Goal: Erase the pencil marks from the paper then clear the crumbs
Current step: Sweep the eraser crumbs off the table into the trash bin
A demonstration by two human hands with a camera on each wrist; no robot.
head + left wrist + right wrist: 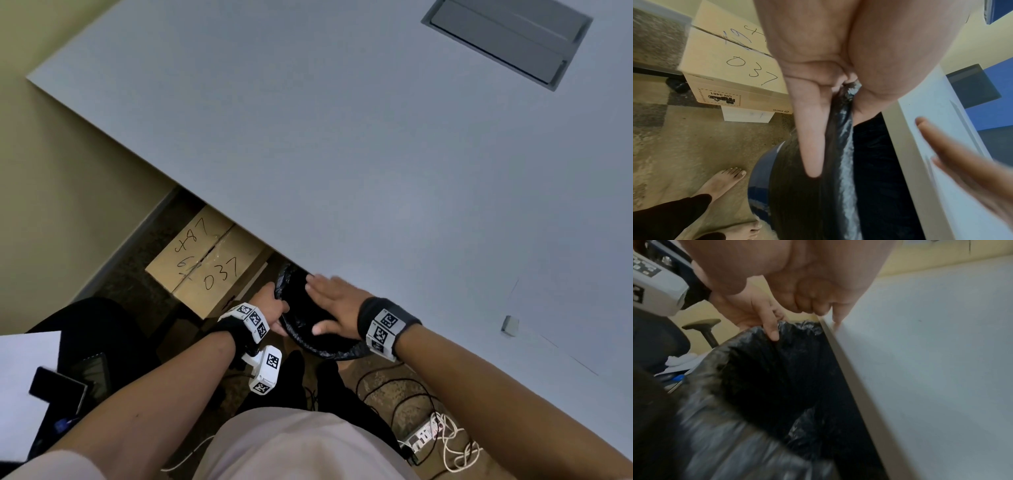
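A bin lined with a black bag (329,353) sits just under the grey table's near edge (342,205). My left hand (272,308) grips the bin's far-left rim, thumb inside the bag (770,327) and a finger down the outside (812,138). My right hand (330,301) is flat, palm down, fingers straight, over the bin's mouth with its fingertips at the table edge (835,318). A small pale block, likely the eraser (510,324), lies on the table to the right. A white sheet (24,363) lies at the lower left. No crumbs show.
A cardboard box (202,260) with handwritten numbers stands on the carpet left of the bin. A black chair (102,329) is at the left with a dark phone (58,387). Cables and a power strip (424,435) lie by my bare feet (725,180). A grey hatch (507,37) sits far right.
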